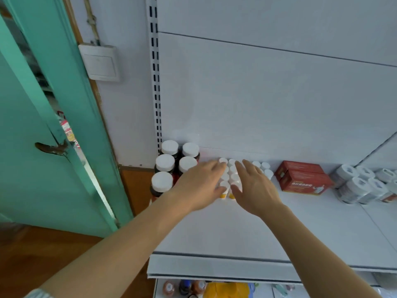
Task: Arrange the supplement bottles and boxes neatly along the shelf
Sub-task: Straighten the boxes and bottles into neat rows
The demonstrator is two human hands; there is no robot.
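Several small white-capped bottles (231,176) with yellow labels stand in two rows at the back of the white shelf (257,229). My left hand (199,183) lies flat against the left side of the rows, fingers straight. My right hand (253,186) presses the right side the same way, so the rows sit between both palms. More small white caps (265,167) show just right of my right hand. Several larger dark bottles with white caps (169,166) fill the shelf's left end. Two red boxes (305,179) lie to the right.
Shrink-wrapped packs of white bottles (361,183) sit at the far right. A lower shelf with bottles and a yellow pack (225,290) shows below the front edge. A green door (43,147) and wall switch (101,63) are left of the shelving.
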